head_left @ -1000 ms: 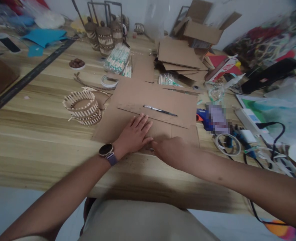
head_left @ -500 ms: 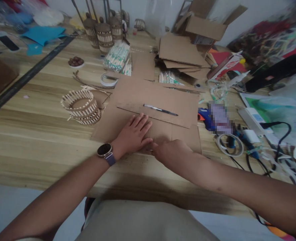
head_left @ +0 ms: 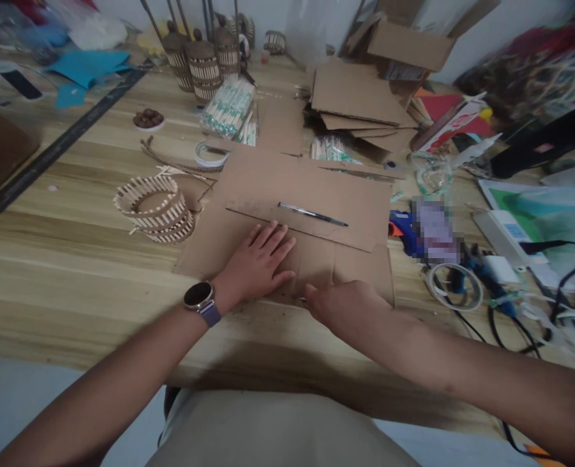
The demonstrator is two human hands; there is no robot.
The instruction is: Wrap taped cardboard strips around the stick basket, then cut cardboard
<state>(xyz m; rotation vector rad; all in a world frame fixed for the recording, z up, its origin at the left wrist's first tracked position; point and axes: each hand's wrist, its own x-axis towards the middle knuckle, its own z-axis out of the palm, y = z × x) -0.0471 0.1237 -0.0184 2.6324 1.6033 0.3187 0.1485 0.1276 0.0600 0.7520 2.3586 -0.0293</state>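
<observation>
Flat on the cardboard sheet (head_left: pixel 204 243) lies my left hand (head_left: pixel 256 263), its fingers spread and pointing away from me. My right hand (head_left: pixel 343 308) is closed at the sheet's near edge, just right of my left thumb. A small glint shows at its fingertips, but what it grips is hidden. A second piece of cardboard (head_left: pixel 253 175) lies on top, beyond my fingers. On it rests a dark pen (head_left: pixel 311 213). Left of the sheet stands a round basket of small wooden sticks and brown bands (head_left: pixel 158 214).
Behind are packs of wrapped sticks (head_left: pixel 229 107), stick-covered lanterns (head_left: pixel 204 71), a dish of brown beads (head_left: pixel 148 119) and stacked cardboard (head_left: pixel 350 94). To the right lie a tape roll (head_left: pixel 455 287), cables and a white power strip (head_left: pixel 509 237). A black strip (head_left: pixel 68 139) crosses the left.
My right hand has slid a little to the right and toward me along the cardboard's near edge, widening the gap to my left thumb. My left hand stays pressed flat.
</observation>
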